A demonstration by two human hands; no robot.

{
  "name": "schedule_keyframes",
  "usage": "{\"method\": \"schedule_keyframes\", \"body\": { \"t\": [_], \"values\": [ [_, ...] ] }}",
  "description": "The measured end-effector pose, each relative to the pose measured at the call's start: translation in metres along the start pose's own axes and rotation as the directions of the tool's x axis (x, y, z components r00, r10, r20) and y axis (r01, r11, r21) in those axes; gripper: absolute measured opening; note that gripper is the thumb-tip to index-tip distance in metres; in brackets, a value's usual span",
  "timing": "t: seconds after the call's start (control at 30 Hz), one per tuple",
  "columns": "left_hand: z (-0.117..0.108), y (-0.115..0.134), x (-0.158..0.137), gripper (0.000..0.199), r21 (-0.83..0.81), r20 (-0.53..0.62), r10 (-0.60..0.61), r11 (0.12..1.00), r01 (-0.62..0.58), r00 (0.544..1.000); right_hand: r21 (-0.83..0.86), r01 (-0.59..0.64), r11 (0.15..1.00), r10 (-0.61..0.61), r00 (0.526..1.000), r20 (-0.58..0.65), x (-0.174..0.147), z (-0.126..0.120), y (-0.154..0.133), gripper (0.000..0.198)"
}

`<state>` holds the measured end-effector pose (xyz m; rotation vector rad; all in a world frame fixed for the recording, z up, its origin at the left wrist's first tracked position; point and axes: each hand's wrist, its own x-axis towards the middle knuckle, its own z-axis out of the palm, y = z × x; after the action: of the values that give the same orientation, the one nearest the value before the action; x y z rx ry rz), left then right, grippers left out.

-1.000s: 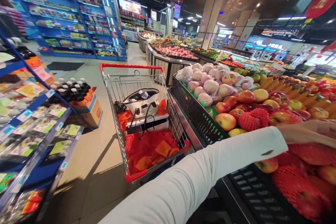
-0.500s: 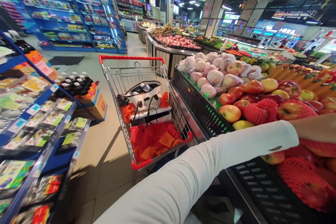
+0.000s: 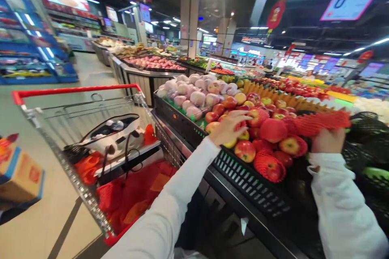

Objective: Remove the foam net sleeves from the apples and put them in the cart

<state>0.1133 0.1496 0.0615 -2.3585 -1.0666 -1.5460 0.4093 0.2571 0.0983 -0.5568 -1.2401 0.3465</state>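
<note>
My left hand (image 3: 229, 126) reaches over the loose apples (image 3: 245, 150) in the black crate (image 3: 243, 174). Its fingers are stretched out and apart, near an apple in a red foam net, and nothing shows in its grip. On the right, my right hand (image 3: 328, 141) is closed around a red foam net (image 3: 322, 123), which stretches leftward over the apples and looks flat. An apple in a red foam net (image 3: 270, 166) sits at the crate's near side. Film-wrapped apples (image 3: 197, 98) are piled at the far left end.
A shopping cart (image 3: 79, 89) with a red handle stands left of the display, holding a white bag (image 3: 114, 139) and red netting (image 3: 136, 188). Dark crates (image 3: 369, 145) are to the right. A cardboard box (image 3: 26, 174) stands on the floor at far left.
The view has swung right, so the cart sits further left. Both hands now show; earlier the left was cut off at the right edge. The red foam net in my right hand has come into view.
</note>
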Motion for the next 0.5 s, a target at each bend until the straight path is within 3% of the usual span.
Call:
{"method": "schedule_keyframes", "body": {
  "t": [0.07,0.17,0.33,0.43,0.5],
  "values": [
    [-0.017,-0.022,-0.035,0.031,0.115,-0.131,-0.251,0.957,0.266,0.959,0.021,-0.064,0.998,0.065,0.998,-0.007,-0.003,0.001,0.005,0.051],
    [-0.026,-0.042,-0.075,0.034,0.233,-0.170,-0.448,0.847,0.478,0.878,-0.030,-0.078,0.996,0.079,0.996,0.032,-0.010,0.005,0.007,0.062],
    [-0.015,-0.043,-0.095,0.061,0.393,-0.151,-0.470,0.779,0.489,0.870,-0.119,-0.035,0.992,0.045,0.996,0.082,-0.018,0.007,0.001,0.063],
    [-0.010,-0.043,-0.090,0.064,0.463,-0.124,-0.535,0.714,0.525,0.836,-0.129,-0.048,0.990,0.060,0.994,0.092,-0.020,0.007,-0.001,0.072],
    [-0.008,-0.045,-0.089,0.064,0.475,-0.126,-0.533,0.708,0.522,0.837,-0.141,-0.049,0.989,0.062,0.994,0.089,-0.020,0.007,0.000,0.073]
  ]
}}
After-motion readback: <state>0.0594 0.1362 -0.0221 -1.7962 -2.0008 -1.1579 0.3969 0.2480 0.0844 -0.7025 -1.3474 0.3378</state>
